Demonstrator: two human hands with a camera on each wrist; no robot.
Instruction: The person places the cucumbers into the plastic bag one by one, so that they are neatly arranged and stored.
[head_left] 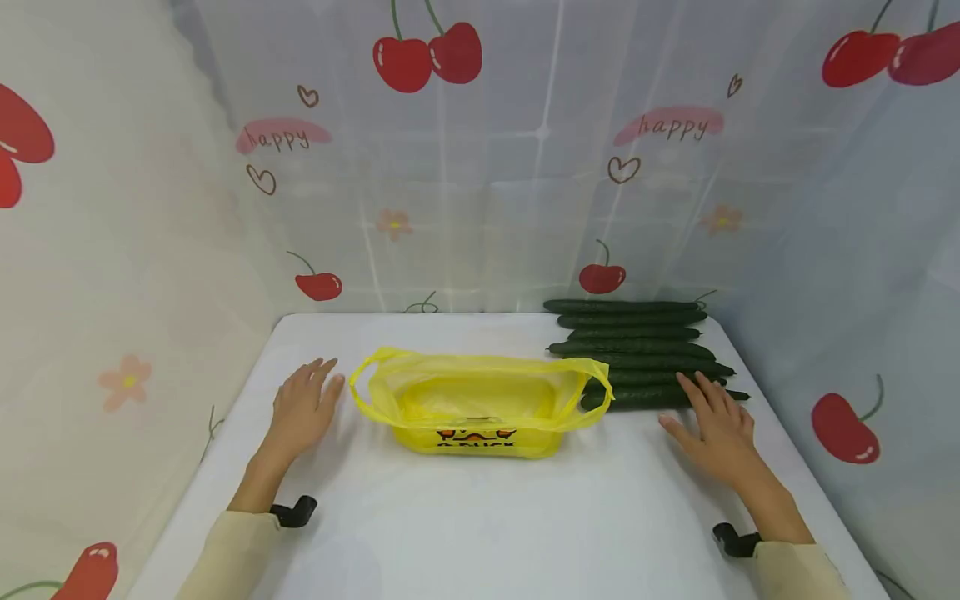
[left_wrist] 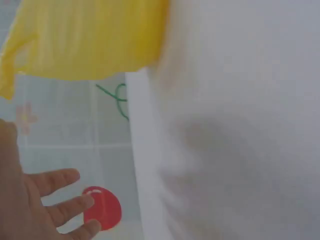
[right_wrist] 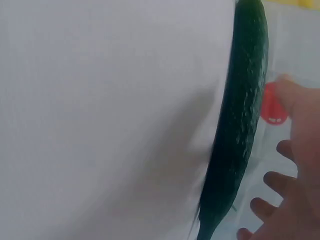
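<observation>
A yellow plastic bag (head_left: 480, 442) with two loop handles stands open-mouthed at the middle of the table. Left of it, my left hand (head_left: 303, 412) hovers with spread, relaxed fingers, holding nothing; the left wrist view shows the bag (left_wrist: 95, 40) beyond that hand (left_wrist: 35, 200). Several dark green cucumbers (head_left: 637, 361) lie side by side at the back right. Near the closest cucumber (right_wrist: 240, 100), my right hand (head_left: 716, 433) is held with fingers apart and nothing in it. Whether its fingertips touch a cucumber cannot be told.
The white table (head_left: 480, 533) reaches back to a pale curtain (head_left: 480, 192) printed with cherries, hearts and flowers. More curtain hangs along the left and right sides. Each wrist carries a black strap mount (head_left: 295, 511). One bag handle (head_left: 600, 392) hangs over the cucumbers' left ends.
</observation>
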